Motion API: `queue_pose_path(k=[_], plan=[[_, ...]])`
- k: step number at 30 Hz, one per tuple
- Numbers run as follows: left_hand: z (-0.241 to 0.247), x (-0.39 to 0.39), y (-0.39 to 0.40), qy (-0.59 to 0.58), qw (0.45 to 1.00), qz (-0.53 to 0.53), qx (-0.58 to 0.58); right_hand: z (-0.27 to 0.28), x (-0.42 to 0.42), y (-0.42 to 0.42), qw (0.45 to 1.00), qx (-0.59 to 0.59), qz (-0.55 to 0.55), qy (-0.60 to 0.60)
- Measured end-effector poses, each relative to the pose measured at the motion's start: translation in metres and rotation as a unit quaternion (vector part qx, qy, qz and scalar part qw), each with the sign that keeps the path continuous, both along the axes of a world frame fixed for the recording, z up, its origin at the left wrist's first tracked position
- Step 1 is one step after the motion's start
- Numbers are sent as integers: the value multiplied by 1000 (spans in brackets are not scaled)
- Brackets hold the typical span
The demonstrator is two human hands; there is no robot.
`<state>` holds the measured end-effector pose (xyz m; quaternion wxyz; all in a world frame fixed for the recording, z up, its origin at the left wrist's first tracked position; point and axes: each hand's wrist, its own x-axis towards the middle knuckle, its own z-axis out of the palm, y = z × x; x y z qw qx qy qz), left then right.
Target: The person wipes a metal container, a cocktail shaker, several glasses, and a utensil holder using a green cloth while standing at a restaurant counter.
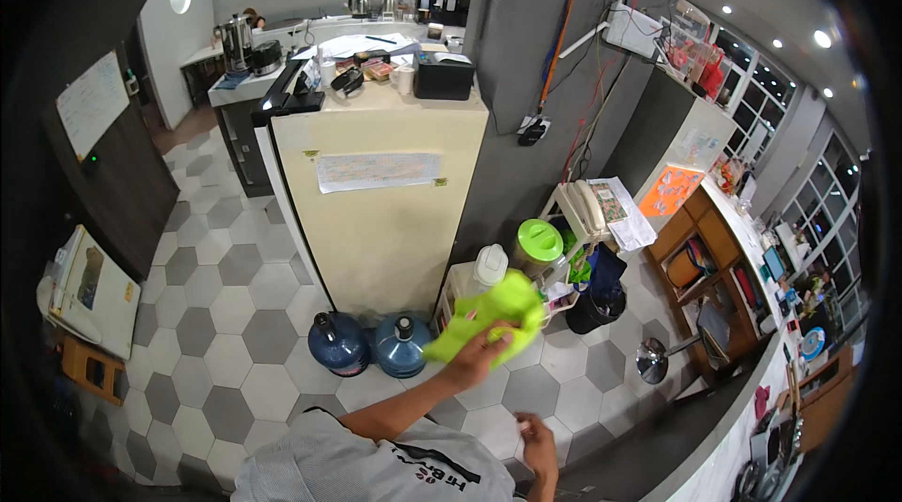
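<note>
My left hand (479, 360) reaches across to the right and grips a bright lime-green cloth (504, 315), blurred and loosely bunched. Part of the cloth overlaps the view of a white-lidded container (490, 264) and a small shelf rack behind it. Lower down, my right hand (538, 440) hangs over the tiles with its fingers partly curled, and nothing shows in it. Two blue water jugs (338, 345) stand on the floor left of the cloth, against a cream refrigerator (373, 234). A jar with a green lid (540, 241) stands just beyond the cloth.
A corded telephone (590, 210) and papers top a stand, with a black bin (595, 308) below. A swivel stool (655, 360) stands by the curved white counter (740, 403) on the right. A white appliance (99, 298) rests on a crate at left. People sit far back.
</note>
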<state>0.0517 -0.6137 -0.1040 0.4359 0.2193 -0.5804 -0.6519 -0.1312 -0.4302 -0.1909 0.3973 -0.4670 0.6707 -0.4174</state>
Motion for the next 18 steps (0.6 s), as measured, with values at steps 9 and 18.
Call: queue_pose_path(k=[9, 18], plan=[[-22, 143, 1, -27, 912, -404, 60, 25, 167, -15, 959, -201, -200, 7], [-66, 321, -56, 222, 708, -452, 494, 61, 409, -26, 866, -186, -276, -374]])
